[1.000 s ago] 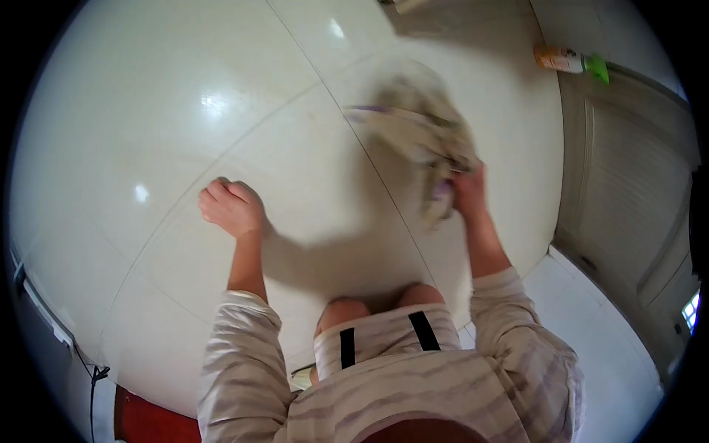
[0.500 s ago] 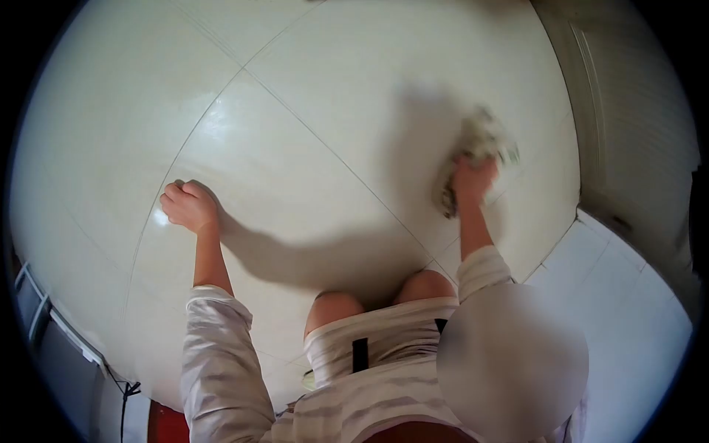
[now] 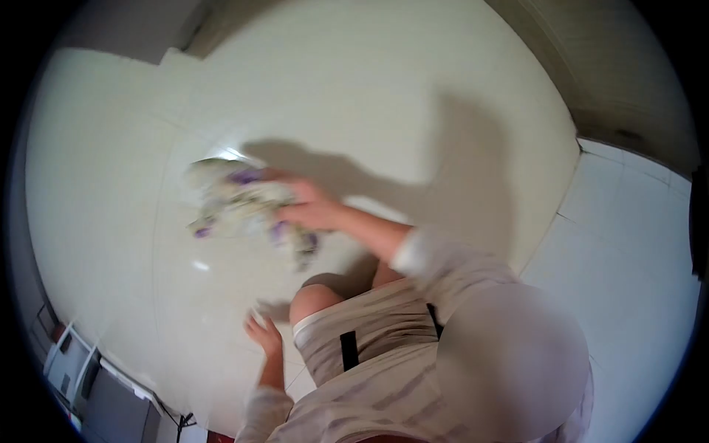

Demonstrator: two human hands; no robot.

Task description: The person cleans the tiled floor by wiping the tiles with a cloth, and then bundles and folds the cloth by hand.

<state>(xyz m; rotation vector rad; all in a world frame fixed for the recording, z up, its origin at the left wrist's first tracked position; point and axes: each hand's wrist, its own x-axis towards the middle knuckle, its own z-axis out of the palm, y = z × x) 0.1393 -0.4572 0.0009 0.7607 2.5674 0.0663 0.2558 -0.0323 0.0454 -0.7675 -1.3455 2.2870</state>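
My right hand (image 3: 312, 204) is closed around a crumpled cloth (image 3: 247, 196), pale with purple and dark patches. The cloth hangs spread out to the left of the hand, low over or on the tiled floor (image 3: 354, 96); motion blur hides whether it touches. Close by my knees, my left hand (image 3: 264, 334) is held low near the floor, its fingers partly stretched and apart, with nothing clearly in them.
A brown door-like panel (image 3: 591, 81) stands along the upper right, beside white tiles (image 3: 620, 221). At the lower left are a white metal frame (image 3: 70, 354) and a grey box-like thing (image 3: 114, 406). A grey object (image 3: 125, 29) stands at the upper left.
My right hand has swept the cloth from the right across to the left. My left hand has lifted from its fist on the floor, drawn back toward my knees and loosened its fingers.
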